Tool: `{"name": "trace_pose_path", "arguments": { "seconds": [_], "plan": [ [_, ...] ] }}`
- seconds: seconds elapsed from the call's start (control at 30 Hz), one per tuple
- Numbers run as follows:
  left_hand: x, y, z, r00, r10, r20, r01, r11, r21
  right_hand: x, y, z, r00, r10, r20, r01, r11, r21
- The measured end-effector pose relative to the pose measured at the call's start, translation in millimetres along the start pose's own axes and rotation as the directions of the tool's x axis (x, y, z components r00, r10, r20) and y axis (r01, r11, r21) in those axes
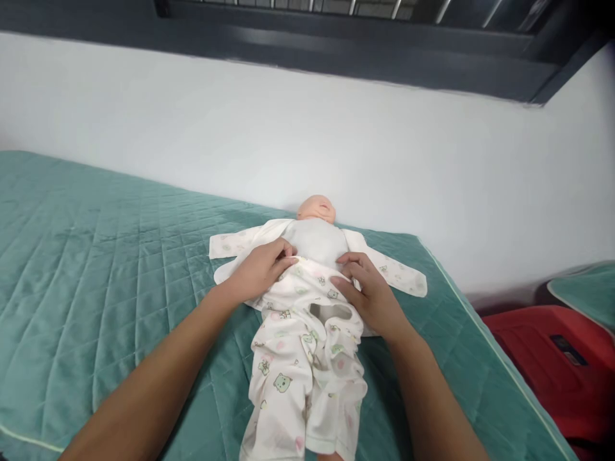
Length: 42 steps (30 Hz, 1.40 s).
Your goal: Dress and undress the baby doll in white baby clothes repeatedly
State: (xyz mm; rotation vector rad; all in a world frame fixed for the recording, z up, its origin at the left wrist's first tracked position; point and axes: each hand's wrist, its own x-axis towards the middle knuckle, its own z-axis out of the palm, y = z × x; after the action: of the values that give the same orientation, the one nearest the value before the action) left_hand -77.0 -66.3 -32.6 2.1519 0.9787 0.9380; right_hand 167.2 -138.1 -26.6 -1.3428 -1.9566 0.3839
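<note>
Left hand (264, 267) grips printed pants (283, 384) by the waistband (314, 264), doll (318, 240) on green quilted cover (144, 256), right hand (372, 291) touching the same waistband (grip closed or not, can't tell).

Forearms (166, 368) angled inward, bare hands (263, 269) (372, 294) apart, fingers (283, 247) bent.

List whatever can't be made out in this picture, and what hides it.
All in the head view:
Legs of the doll: mostly covered by the printed pants.
Pant-leg end at picture left: cut off by the bottom edge.
Whether arms fill the sleeves: hidden by their cloth.
Part of the waistband near the right hand: covered by its fingers.
Writing on the label at far right: too small.
</note>
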Motion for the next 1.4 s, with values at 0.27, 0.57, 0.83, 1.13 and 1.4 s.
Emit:
{"name": "trace_pose_path", "arguments": {
  "seconds": [0.27, 0.57, 0.83, 1.13, 1.4],
  "plan": [
    [31, -20, 10, 0.981, -0.177, -0.084, 0.153, 0.960, -0.233, 35, 20, 16, 0.949, 0.292, -0.122, -0.265, 0.943, 0.199],
    [18, -24, 1, 0.959, -0.283, 0.007, 0.257, 0.861, -0.440, 25, 30, 13, 0.899, 0.435, -0.055, -0.331, 0.756, 0.565],
    [6, -22, -2, 0.970, -0.243, -0.014, 0.227, 0.925, -0.304, 16, 26, 8, 0.896, 0.419, -0.148, -0.325, 0.844, 0.427],
    [2, -21, -17, 0.954, -0.244, 0.174, 0.286, 0.914, -0.288, 4, 39, -7, 0.897, 0.441, 0.033, -0.428, 0.848, 0.312],
    [0, -25, -23, 0.931, -0.227, 0.287, 0.319, 0.888, -0.333, 3, 35, -9, 0.913, 0.387, 0.131, -0.407, 0.834, 0.373]
  ]
}}
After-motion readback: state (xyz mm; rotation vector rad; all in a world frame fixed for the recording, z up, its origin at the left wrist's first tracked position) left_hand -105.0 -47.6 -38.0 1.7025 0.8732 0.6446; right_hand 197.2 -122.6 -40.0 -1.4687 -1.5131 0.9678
